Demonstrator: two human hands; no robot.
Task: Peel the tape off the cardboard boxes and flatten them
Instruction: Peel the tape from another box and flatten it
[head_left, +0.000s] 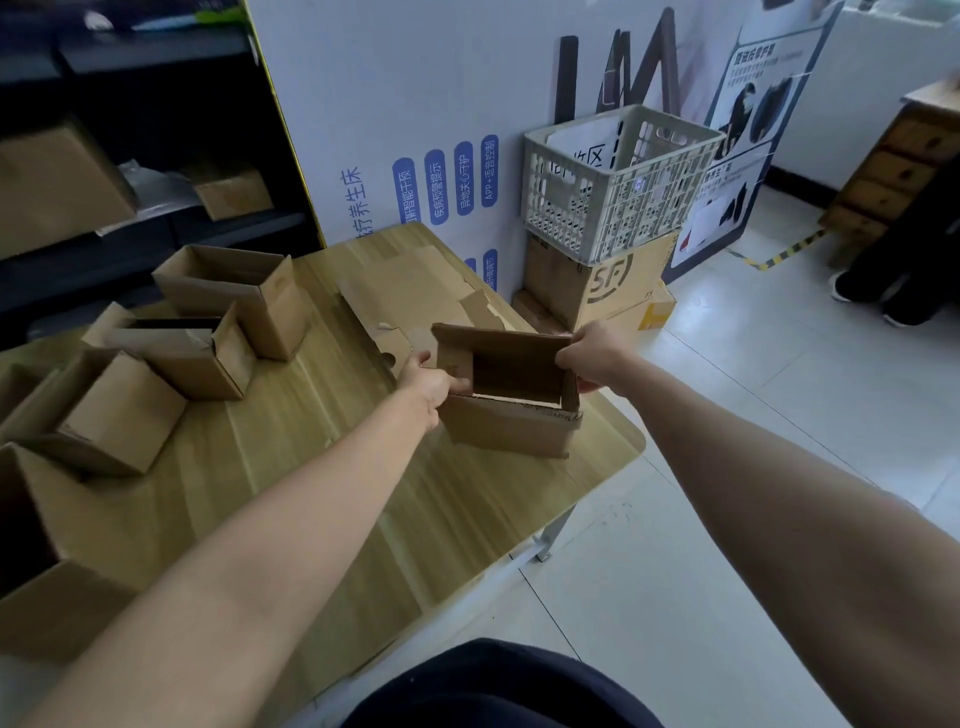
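Observation:
A small brown cardboard box (511, 423) stands open on the far right part of the wooden table (322, 499), its inside dark. My left hand (431, 384) grips its left wall, fingers reaching into the opening. My right hand (597, 356) holds the upper right corner, by the raised back flap. A strip of tape shows at the box's right front corner. Behind the box lie flattened cardboard pieces (400, 296).
Several open cardboard boxes (208, 343) stand on the table's left side, one large box (47, 561) at the near left edge. Past the table a white plastic crate (618, 182) sits on stacked cartons (597, 286). Dark shelves at left hold more boxes. A person's feet (878, 296) appear at far right.

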